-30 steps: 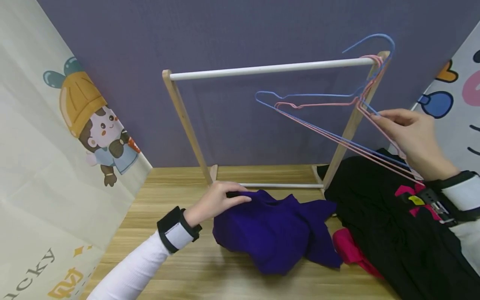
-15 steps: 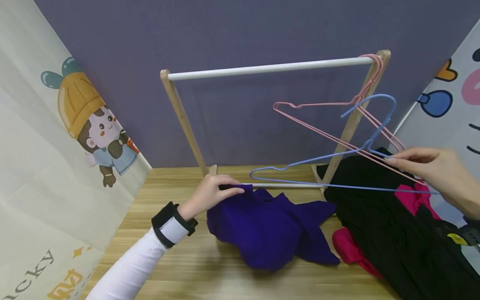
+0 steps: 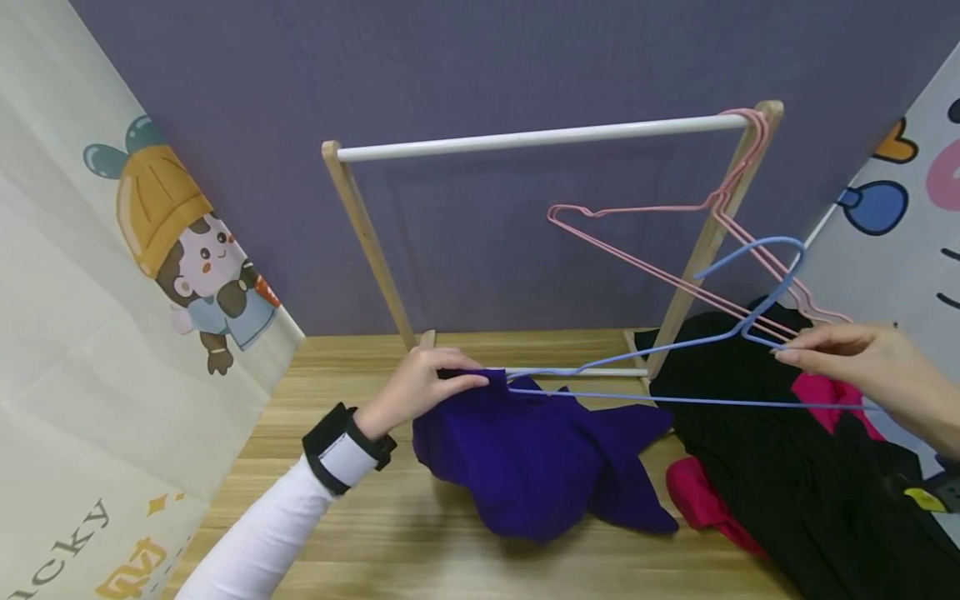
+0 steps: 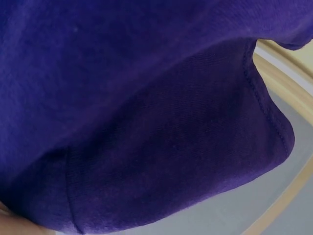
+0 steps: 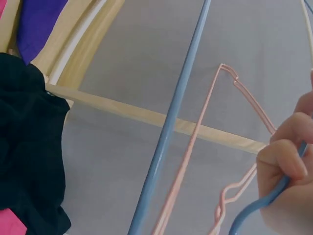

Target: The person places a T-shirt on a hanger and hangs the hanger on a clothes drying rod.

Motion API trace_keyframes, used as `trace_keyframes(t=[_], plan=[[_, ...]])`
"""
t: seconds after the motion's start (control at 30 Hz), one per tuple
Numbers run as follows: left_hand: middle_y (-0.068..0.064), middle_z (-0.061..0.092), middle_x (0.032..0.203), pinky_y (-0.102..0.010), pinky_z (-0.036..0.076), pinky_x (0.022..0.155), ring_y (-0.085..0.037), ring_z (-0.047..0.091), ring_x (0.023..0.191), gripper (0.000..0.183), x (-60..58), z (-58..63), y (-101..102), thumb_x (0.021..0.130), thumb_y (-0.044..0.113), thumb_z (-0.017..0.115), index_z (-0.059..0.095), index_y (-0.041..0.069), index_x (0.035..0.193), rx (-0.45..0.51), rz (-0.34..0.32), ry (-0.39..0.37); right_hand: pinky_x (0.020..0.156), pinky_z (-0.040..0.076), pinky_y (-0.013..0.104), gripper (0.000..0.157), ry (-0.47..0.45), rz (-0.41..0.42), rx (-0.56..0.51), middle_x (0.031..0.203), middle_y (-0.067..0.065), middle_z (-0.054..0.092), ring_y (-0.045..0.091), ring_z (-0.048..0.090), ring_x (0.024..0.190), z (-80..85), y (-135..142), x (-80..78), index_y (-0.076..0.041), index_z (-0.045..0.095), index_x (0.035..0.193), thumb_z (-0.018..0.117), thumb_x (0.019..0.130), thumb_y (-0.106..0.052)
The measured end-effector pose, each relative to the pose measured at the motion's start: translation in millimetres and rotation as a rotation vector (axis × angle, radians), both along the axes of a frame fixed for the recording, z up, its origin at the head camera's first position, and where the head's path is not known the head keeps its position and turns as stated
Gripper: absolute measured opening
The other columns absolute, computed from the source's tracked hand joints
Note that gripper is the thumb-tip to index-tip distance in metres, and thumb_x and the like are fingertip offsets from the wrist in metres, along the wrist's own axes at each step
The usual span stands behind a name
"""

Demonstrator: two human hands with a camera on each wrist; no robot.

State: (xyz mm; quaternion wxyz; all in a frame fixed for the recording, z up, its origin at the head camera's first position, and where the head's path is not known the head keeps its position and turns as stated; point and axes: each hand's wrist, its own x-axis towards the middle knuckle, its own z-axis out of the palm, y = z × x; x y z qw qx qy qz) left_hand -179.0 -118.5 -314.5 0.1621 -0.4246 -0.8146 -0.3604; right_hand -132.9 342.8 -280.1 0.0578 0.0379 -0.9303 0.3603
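Observation:
My left hand [image 3: 431, 385] pinches the upper edge of a purple garment [image 3: 536, 467] that hangs down over the wooden tabletop. In the left wrist view the purple cloth [image 4: 176, 127] fills most of the picture, with a stitched seam showing. My right hand [image 3: 862, 367] pinches a blue hanger [image 3: 660, 348] by its right shoulder, hook upward. The hanger's left end reaches the garment's top edge close to my left fingers; whether it is inside the cloth I cannot tell. In the right wrist view, curled fingers of the right hand [image 5: 288, 166] hold the blue hanger [image 5: 168, 122].
A rack with a white top rail [image 3: 540, 140] and wooden posts stands behind. Pink hangers [image 3: 637, 208] hang at its right end. A black garment [image 3: 757, 442] lies in a heap at right, with pinkish-red cloth [image 3: 701, 500] beside it. A dark wall panel [image 3: 480, 67] rises behind.
My right hand has taken the blue hanger down from near the rail, and its left end has come to the purple garment. My left hand has lifted the garment's edge slightly.

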Motion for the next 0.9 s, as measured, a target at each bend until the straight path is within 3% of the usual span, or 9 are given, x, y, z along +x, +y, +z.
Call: trace_keyframes(t=[0.2,0.33,0.63,0.9], plan=[[0.001,0.063,0.076,-0.029,0.048,0.058,-0.006,0.053,0.067,0.011,-0.5,-1.0,5,0.077,0.016,0.065,0.068,0.013,0.088,0.004,-0.056,-0.02,0.06,0.044,0.025,0.023,-0.037,0.04,-0.038,0.087,-0.014,0.055,0.007,0.048,0.076,-4.3,-10,-0.1,-0.007,0.062,0.098,0.059,0.084,-0.025],[0.003,0.059,0.075,-0.028,0.047,0.056,-0.006,0.05,0.065,0.009,-1.2,-1.6,9,0.079,0.017,0.064,0.068,0.014,0.086,-0.017,-0.104,-0.049,0.068,0.044,0.03,0.023,-0.051,0.076,-0.076,0.093,-0.012,0.056,0.007,0.047,0.083,-11.2,-23,0.2,-0.007,0.062,0.099,0.057,0.085,-0.025],[-0.003,0.064,0.077,-0.023,0.048,0.057,-0.004,0.054,0.067,0.012,3.1,-6.6,22,0.083,0.014,0.058,0.066,0.007,0.089,-0.187,-0.108,-0.028,0.064,0.044,0.017,0.014,0.09,0.196,-0.21,0.08,-0.007,0.065,0.011,0.054,0.075,-19.6,-69,0.3,-0.005,0.066,0.089,0.063,0.081,-0.014],[-0.007,0.068,0.083,-0.027,0.051,0.065,-0.008,0.059,0.075,0.013,6.3,-8.4,27,0.083,0.015,0.059,0.066,0.006,0.09,-0.161,-0.033,-0.102,0.06,0.042,0.02,0.017,0.141,0.068,-0.193,0.076,-0.001,0.066,0.01,0.052,0.071,-23.3,-91,-4.7,-0.01,0.067,0.085,0.065,0.078,-0.025]])
